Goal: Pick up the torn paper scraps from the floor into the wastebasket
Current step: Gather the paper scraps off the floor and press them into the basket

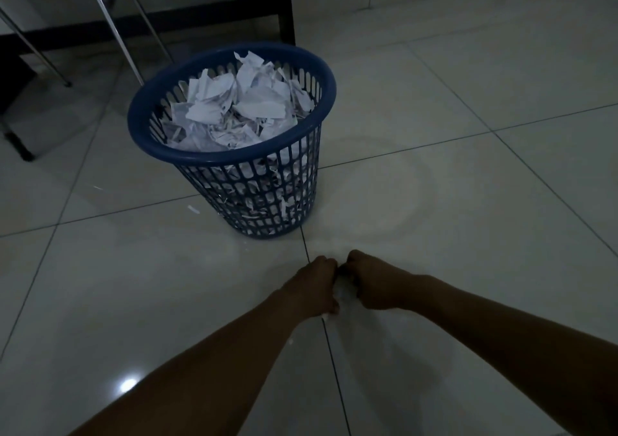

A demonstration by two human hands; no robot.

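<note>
Hands [337, 285] (both curled) seemingly around scraps [341, 293]

Blue slotted wastebasket [234, 154] stands on tiled floor [468, 134], heaped w/ torn white paper [240, 107] up to the rim; more shows thru the side slots. Near side of the basket, just beside its base: left hand [316, 285] & right hand [371, 281], knuckles together, fingers curled round a bit of white scrap [342, 293] btwn them, low over a tile joint. Left of basket base: a few small white bits [193, 209] on the floor. Behind basket: dark furniture leg [284, 4] & metal chair legs [123, 20].
</note>
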